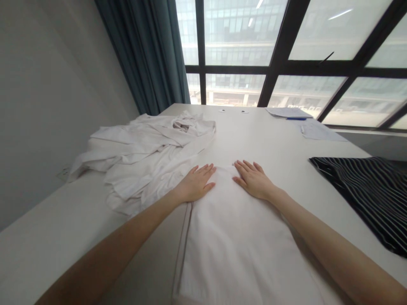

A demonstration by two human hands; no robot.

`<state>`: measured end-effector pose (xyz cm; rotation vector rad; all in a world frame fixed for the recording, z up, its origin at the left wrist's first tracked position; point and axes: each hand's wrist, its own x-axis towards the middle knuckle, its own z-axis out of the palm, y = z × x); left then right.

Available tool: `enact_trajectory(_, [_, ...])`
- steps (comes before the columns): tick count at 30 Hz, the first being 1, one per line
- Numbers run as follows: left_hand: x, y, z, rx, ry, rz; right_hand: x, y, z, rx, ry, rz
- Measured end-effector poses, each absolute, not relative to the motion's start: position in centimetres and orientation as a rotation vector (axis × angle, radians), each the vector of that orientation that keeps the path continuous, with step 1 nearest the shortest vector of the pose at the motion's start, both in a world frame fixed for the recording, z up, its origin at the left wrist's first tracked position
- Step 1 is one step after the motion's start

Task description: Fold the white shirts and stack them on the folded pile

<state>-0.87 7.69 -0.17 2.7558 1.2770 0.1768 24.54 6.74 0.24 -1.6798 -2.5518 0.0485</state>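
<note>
A white garment (235,237), folded into a long flat strip, lies on the white table and runs toward me past the bottom of the view. My left hand (196,183) rests flat on its far left corner, fingers stretched out. On the far right corner lies my right hand (252,178), palm down with the fingers a little apart. Neither hand grips anything; both press on the cloth. Left of my left hand is a loose, crumpled heap of white clothing (159,144), close to the folded garment.
A black striped cloth (369,186) lies at the table's right edge. Papers (288,112) and a blue pen (296,119) are at the far right of the table (248,140). Behind stand a dark-framed window and a blue curtain (149,55); a wall is on the left.
</note>
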Motion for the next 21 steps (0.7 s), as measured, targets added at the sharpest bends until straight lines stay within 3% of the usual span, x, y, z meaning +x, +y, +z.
enact_trajectory(12, [0.2, 12.5, -0.2, 2.653, 1.286, 0.183, 25.7, 11.5, 0.4, -1.680, -2.564, -0.102])
enact_trajectory(17, [-0.8, 14.6, -0.6, 2.572, 1.178, 0.315, 24.4, 9.1, 2.1, -1.605, -2.529, -0.197])
enact_trajectory(21, [-1.7, 15.0, -1.3, 2.514, 1.134, 0.611, 22.0, 2.3, 4.5, -1.277, -2.704, 0.230])
